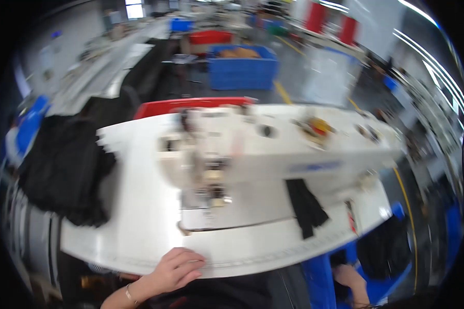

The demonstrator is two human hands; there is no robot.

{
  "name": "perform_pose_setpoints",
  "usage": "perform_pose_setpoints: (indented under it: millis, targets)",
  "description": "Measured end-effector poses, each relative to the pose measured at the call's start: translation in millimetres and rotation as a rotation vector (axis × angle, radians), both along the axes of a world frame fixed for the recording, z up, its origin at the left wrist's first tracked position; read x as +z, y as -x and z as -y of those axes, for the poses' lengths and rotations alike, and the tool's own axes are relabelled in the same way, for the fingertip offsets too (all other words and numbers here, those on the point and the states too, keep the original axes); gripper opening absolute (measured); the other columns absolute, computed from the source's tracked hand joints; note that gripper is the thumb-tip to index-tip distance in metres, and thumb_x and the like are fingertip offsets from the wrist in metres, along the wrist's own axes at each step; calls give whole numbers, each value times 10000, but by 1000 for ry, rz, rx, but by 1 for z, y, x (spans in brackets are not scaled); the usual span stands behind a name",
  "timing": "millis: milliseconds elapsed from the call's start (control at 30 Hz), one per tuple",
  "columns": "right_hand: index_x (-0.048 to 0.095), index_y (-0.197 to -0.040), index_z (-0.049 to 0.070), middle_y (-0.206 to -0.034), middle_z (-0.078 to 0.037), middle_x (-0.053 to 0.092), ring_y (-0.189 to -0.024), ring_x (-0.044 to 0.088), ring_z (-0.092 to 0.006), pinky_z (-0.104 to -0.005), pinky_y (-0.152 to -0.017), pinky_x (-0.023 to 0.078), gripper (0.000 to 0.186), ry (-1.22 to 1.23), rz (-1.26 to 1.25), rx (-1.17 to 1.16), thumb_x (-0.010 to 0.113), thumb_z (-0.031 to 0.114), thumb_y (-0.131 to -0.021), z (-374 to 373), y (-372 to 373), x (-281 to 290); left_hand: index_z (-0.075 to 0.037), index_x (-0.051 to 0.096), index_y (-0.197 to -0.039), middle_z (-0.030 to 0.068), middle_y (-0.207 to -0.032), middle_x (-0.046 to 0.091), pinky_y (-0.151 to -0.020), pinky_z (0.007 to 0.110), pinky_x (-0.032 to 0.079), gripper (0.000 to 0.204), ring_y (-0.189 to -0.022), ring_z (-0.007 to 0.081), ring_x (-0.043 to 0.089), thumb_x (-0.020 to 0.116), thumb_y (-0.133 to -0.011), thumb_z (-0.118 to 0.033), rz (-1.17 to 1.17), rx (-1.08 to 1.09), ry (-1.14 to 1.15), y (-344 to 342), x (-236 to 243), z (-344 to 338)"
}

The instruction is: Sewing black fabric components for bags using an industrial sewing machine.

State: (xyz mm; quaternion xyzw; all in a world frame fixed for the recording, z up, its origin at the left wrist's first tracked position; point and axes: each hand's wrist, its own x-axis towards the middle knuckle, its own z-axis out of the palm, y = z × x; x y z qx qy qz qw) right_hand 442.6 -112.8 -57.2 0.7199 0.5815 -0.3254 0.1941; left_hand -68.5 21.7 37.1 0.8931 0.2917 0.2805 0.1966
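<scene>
My left hand [178,268] rests at the front edge of the white sewing table [139,216], fingers stretched out and loosely together, with nothing in it. Down at the lower right, my right hand [349,278] reaches into a blue bin [319,280] beside the table. Its fingers are hidden among dark shapes; black cloth [384,247] lies in the bin next to it. A white sewing machine [273,139], smeared by motion, stands across the table. In front of its arm lies a folded black fabric strip [305,206]. A small red-and-black tool [351,216], perhaps thread snips, is right of it.
A pile of black fabric [67,170] sits at the table's left side. Behind the machine is a red tray or bin [191,104]. Farther off stand a blue crate [242,69] and red thread cones [348,31]. Black cloth covers my lap [227,293].
</scene>
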Motion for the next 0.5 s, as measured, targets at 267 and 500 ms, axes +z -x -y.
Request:
perform_pose_setpoints:
  millis: [267, 500]
  targets:
    - [663, -983, 71, -760, -60, 586, -578, 514, -148, -241, -504, 396, 174, -1475, -755, 551, 560, 171, -885, -121, 266, 159, -21, 587, -776, 96, -825, 615, -698, 346, 439, 112, -768, 251, 559, 541, -865, -69, 211, 434, -456, 98, 68, 22]
    - [461, -1263, -63, -1292, -238, 472, -1217, 439, -398, -422, -1015, 366, 519, -1372, -1211, 829, 640, 114, -809, -205, 549, 180, 11, 533, -1067, 153, -1083, 542, -861, 334, 425, 235, -983, 273, 530, 481, -852, 93, 299, 1025, -748, 208, 118, 14]
